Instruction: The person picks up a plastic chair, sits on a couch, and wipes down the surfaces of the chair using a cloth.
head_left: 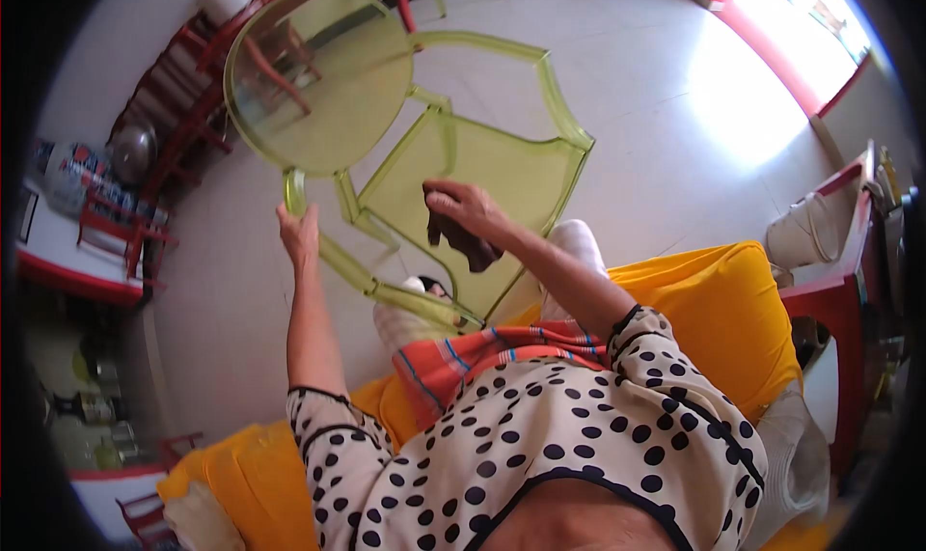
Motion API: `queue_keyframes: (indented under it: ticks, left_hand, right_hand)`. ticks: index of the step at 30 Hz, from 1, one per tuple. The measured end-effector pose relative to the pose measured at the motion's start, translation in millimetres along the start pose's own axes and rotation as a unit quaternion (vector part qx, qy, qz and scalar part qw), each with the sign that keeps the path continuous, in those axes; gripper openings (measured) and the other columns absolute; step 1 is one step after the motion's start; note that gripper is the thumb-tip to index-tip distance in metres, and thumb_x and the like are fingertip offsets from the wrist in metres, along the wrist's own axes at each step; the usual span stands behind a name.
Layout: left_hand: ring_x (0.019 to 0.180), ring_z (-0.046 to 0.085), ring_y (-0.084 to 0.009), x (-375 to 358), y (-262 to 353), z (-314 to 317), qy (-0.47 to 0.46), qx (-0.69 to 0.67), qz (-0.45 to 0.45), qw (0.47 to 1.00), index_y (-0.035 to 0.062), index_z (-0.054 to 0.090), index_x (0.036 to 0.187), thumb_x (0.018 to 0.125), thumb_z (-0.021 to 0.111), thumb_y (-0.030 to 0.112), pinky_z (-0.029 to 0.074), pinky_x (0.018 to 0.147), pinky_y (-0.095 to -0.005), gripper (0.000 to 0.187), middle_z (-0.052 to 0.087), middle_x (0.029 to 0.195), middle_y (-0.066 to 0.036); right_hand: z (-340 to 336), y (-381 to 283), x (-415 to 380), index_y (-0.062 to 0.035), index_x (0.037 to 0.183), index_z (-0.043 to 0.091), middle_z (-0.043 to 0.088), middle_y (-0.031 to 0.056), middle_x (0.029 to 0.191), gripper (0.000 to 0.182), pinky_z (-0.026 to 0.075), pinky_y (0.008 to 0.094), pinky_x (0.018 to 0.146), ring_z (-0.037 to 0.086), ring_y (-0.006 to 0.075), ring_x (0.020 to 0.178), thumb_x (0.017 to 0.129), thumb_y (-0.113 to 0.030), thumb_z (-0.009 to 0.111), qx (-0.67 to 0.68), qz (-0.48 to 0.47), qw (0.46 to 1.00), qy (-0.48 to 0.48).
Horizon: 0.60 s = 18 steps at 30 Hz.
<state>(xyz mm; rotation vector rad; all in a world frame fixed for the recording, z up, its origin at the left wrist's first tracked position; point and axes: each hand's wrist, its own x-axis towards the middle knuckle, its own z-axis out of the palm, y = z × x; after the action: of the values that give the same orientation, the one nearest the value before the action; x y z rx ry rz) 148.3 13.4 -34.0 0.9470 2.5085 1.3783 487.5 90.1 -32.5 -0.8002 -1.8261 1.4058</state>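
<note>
A clear yellow-green plastic chair (521, 165) with a round back stands tilted before my lap. My left hand (300, 231) is closed on the chair's frame, just below the round backrest. Bunched in my right hand (465, 208) is a dark brown cloth (470, 248), which hangs from the fingers over the chair's seat. One arm of the chair runs from near my left hand toward my knees; the other curves away on the far side.
I sit on orange-yellow cushions (714, 324). A white bucket (803, 231) stands at the right by a red cabinet (837, 329). Red wooden chairs (178, 88) line the left wall. Bright light falls from a doorway (796, 30) onto the tiled floor (637, 78).
</note>
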Motion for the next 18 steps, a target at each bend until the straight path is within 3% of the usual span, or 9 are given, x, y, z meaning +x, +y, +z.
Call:
queue_keyframes:
  ticks: [2, 3, 5, 7, 9, 12, 14, 16, 18]
  left_hand:
    - [0.089, 0.064, -0.0322, -1, 4, -1, 0.0, 0.014, -0.002, 1.0, 0.0052, 0.05, 0.126, 0.076, 0.069, 0.032, 0.05, 0.081, -0.0414, 0.06, 0.065, 0.103, -0.017]
    - [0.084, 0.065, -0.0309, -4, 6, -2, 0.002, 0.017, 0.003, 1.0, 0.0045, 0.049, 0.126, 0.076, 0.07, 0.031, 0.052, 0.076, -0.0405, 0.06, 0.064, 0.101, -0.017]
    - [0.074, 0.064, -0.0269, -12, 20, -9, -0.016, -0.002, -0.026, 1.0, 0.0033, 0.049, 0.127, 0.076, 0.071, 0.03, 0.052, 0.066, -0.037, 0.062, 0.064, 0.094, -0.015]
    - [0.066, 0.063, -0.0229, -15, 24, -6, -0.032, -0.041, -0.033, 0.998, 0.0024, 0.048, 0.127, 0.077, 0.071, 0.029, 0.051, 0.059, -0.0335, 0.06, 0.062, 0.087, -0.013]
    - [0.06, 0.061, -0.0189, -16, 21, -7, -0.041, -0.09, -0.025, 0.995, 0.0016, 0.048, 0.126, 0.081, 0.07, 0.027, 0.049, 0.052, -0.0299, 0.056, 0.061, 0.081, -0.01]
    - [0.058, 0.06, -0.0175, -28, 27, -6, -0.017, -0.274, -0.079, 0.958, 0.0044, 0.053, 0.116, 0.088, 0.066, 0.027, 0.048, 0.051, -0.0301, 0.038, 0.06, 0.076, -0.007]
    - [0.056, 0.058, -0.0158, -37, 6, 2, 0.027, -0.471, -0.119, 0.874, 0.0084, 0.055, 0.104, 0.093, 0.064, 0.03, 0.048, 0.05, -0.0292, 0.026, 0.061, 0.076, -0.005]
    - [0.056, 0.057, -0.015, -54, -66, 36, 0.074, -0.455, -0.159, 0.873, 0.0107, 0.057, 0.097, 0.093, 0.064, 0.034, 0.048, 0.05, -0.0289, 0.024, 0.06, 0.074, -0.004]
    - [0.059, 0.057, -0.0126, -105, -54, 70, 0.052, -0.355, -0.213, 0.909, 0.0082, 0.059, 0.098, 0.094, 0.065, 0.034, 0.047, 0.052, -0.0279, 0.027, 0.059, 0.071, -0.002]
  right_hand:
    - [-1, 16, 21, -0.0077, 0.128, 0.061, 0.069, 0.0193, 0.109, 0.051, 0.052, 0.0388, 0.083, 0.067, 0.032, 0.097, 0.093, -0.045, 0.06, -0.067, -0.01, 0.998, -0.015]
    - [-1, 31, 32, -0.0124, 0.129, 0.06, 0.064, 0.0178, 0.123, 0.048, 0.049, 0.0459, 0.089, 0.062, 0.0369, 0.108, 0.092, -0.044, 0.06, -0.168, -0.042, 0.984, 0.041]
    - [-12, 74, 47, -0.0188, 0.134, 0.057, 0.053, 0.0127, 0.139, 0.045, 0.031, 0.0571, 0.105, 0.044, 0.0321, 0.132, 0.092, -0.037, 0.058, -0.3, -0.035, 0.948, 0.097]
    - [-26, 126, 45, -0.0203, 0.141, 0.049, 0.04, 0.0134, 0.151, 0.05, 0.025, 0.0577, 0.11, 0.036, 0.032, 0.139, 0.093, -0.036, 0.055, -0.456, -0.001, 0.885, 0.094]
    - [-31, 182, 29, -0.019, 0.141, 0.048, 0.037, 0.0159, 0.153, 0.051, 0.021, 0.0587, 0.112, 0.032, 0.0318, 0.143, 0.094, -0.036, 0.054, -0.54, -0.035, 0.837, 0.081]
    - [-28, 168, 27, -0.0175, 0.142, 0.046, 0.035, 0.0185, 0.153, 0.051, 0.018, 0.0597, 0.114, 0.029, 0.0323, 0.145, 0.095, -0.036, 0.052, -0.547, -0.017, 0.835, 0.055]
    - [-27, 162, 24, -0.0167, 0.142, 0.046, 0.034, 0.0183, 0.154, 0.049, 0.018, 0.0593, 0.114, 0.029, 0.0327, 0.144, 0.096, -0.034, 0.051, -0.542, -0.016, 0.838, 0.057]
    - [-27, 160, 23, -0.0162, 0.141, 0.046, 0.033, 0.018, 0.154, 0.049, 0.018, 0.0593, 0.114, 0.029, 0.0328, 0.144, 0.096, -0.033, 0.051, -0.547, -0.009, 0.835, 0.059]
    - [-26, 159, 23, -0.0159, 0.141, 0.046, 0.032, 0.0177, 0.154, 0.048, 0.018, 0.0594, 0.114, 0.029, 0.0328, 0.144, 0.096, -0.033, 0.051, -0.547, -0.007, 0.835, 0.055]
